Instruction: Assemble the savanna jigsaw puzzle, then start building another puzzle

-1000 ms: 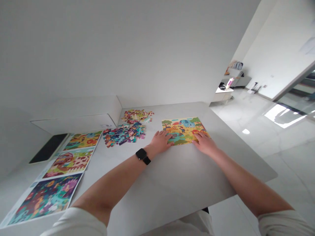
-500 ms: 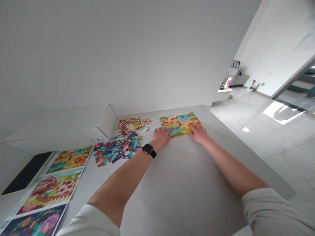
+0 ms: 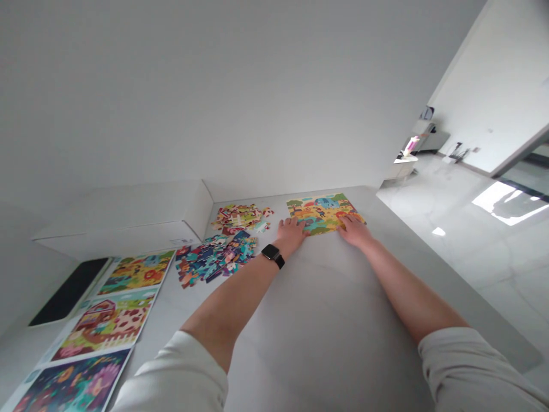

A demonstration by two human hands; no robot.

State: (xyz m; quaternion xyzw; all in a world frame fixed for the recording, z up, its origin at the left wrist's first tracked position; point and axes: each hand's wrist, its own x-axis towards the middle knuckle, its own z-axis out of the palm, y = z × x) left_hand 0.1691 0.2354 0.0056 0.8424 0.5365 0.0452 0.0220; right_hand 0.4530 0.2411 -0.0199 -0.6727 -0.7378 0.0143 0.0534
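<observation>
We log a bright, pale room with a polished floor.

We note a plain white wall (image 3: 214,97) filling the upper view, a glossy marble-look tile floor (image 3: 484,269) carrying a bright patch of window light (image 3: 500,203), a glazed panel (image 3: 529,169) at the right edge, and, far off by a second white wall (image 3: 484,86), a grey sofa (image 3: 434,141) beside a small white cabinet (image 3: 405,169).
</observation>
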